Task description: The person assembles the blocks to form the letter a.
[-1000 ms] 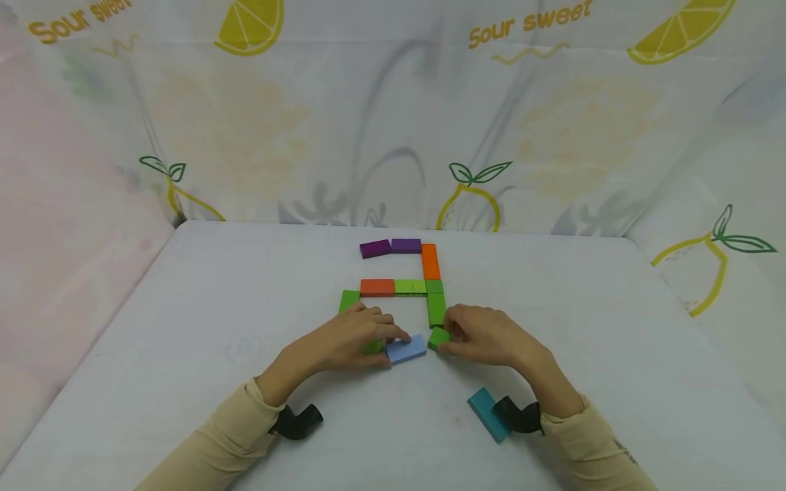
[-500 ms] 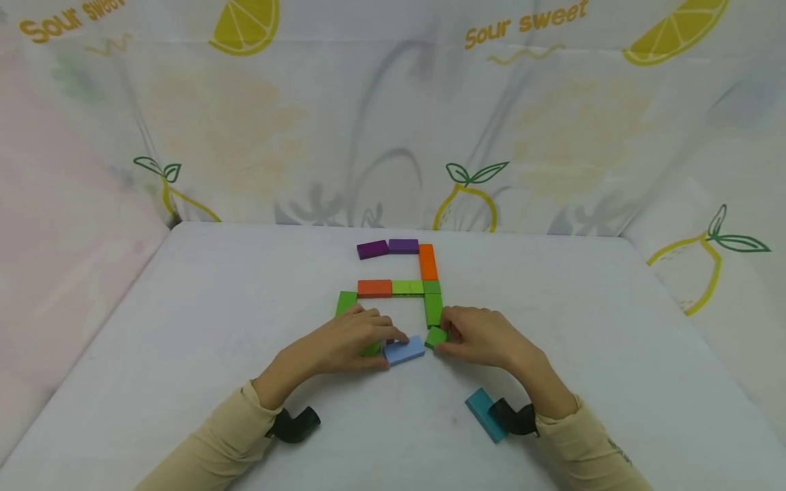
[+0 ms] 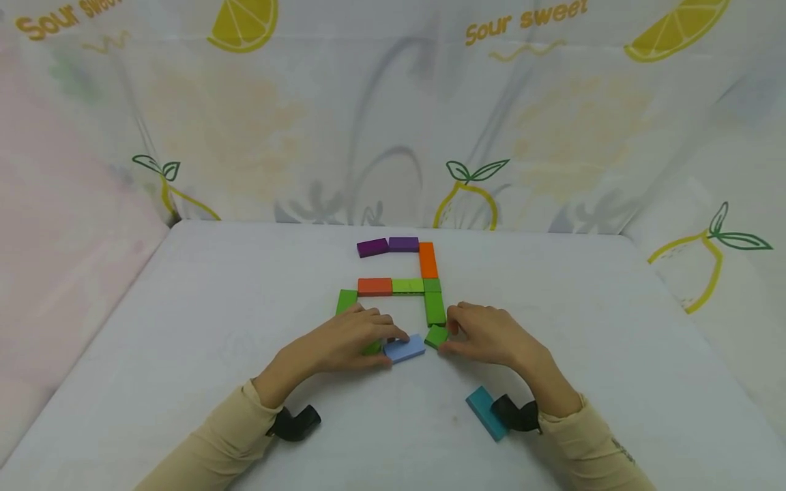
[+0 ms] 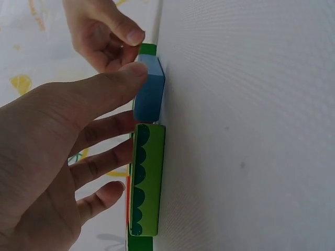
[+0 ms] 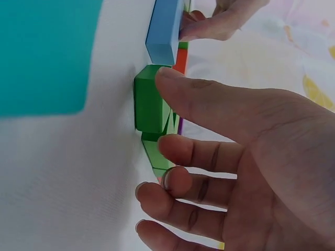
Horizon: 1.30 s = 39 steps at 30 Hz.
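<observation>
My left hand (image 3: pixel 346 341) holds a light blue block (image 3: pixel 404 348) between thumb and fingers. The left wrist view shows its thumb on the near face of the block. A green block (image 4: pixel 149 180) with a dark scalloped pattern lies beside it, partly under the left hand in the head view. My right hand (image 3: pixel 488 334) has thumb and index finger at a small green block (image 3: pixel 437 337), which sits turned at an angle. In the right wrist view the thumb touches that block's edge and the index fingertip is near its other end. The other right fingers are loosely curled.
Beyond the hands lie a green (image 3: pixel 434 309), a light green (image 3: pixel 407 286), a red-orange (image 3: pixel 374 287) and an orange block (image 3: pixel 428 260), plus two purple blocks (image 3: pixel 403 245). Another green block (image 3: pixel 346 300) is at the left. A teal block (image 3: pixel 485 411) lies near my right wrist.
The small green block has turned slightly, and the right hand has eased a little to the right of it. The left hand and the light blue block stay nearly still.
</observation>
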### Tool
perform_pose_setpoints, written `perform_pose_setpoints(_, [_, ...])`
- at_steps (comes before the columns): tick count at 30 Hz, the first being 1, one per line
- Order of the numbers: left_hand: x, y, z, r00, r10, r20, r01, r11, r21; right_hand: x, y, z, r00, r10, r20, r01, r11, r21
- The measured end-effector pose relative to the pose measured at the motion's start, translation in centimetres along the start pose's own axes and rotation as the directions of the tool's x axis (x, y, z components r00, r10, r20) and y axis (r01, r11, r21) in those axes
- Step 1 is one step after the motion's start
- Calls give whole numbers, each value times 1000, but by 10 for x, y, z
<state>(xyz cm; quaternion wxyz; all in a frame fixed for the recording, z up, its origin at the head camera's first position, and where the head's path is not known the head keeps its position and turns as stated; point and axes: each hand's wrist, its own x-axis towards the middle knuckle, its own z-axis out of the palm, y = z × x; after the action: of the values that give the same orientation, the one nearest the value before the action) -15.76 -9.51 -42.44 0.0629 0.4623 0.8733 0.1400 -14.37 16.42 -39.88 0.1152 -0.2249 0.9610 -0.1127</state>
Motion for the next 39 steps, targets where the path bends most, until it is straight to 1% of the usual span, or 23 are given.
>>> perform_pose_setpoints(8, [0,1,-3,1000,-6,9,6,1000,-1,-1,2,0,999,-11,30,11,1000,3])
perform_pose_setpoints(16, [0,4,-3,1000,9,14,-9,1000,10,-1,3,2,998,-5,58,5,1000,10])
perform_pose_setpoints(27, [1,3,-3,1000,16,5,-16,1000,25,0,4,2,998,-25,51,24,1000,17])
perform_pose_setpoints(35, [0,4,-4,1000,4,12,-4,1000,-2,0,4,2,998,-21,61,19,1000,25])
perform_pose_setpoints(39, [1,4,-4,1000,7,4,-7,1000,2,1,4,2,998,-23,62,21,999,25])
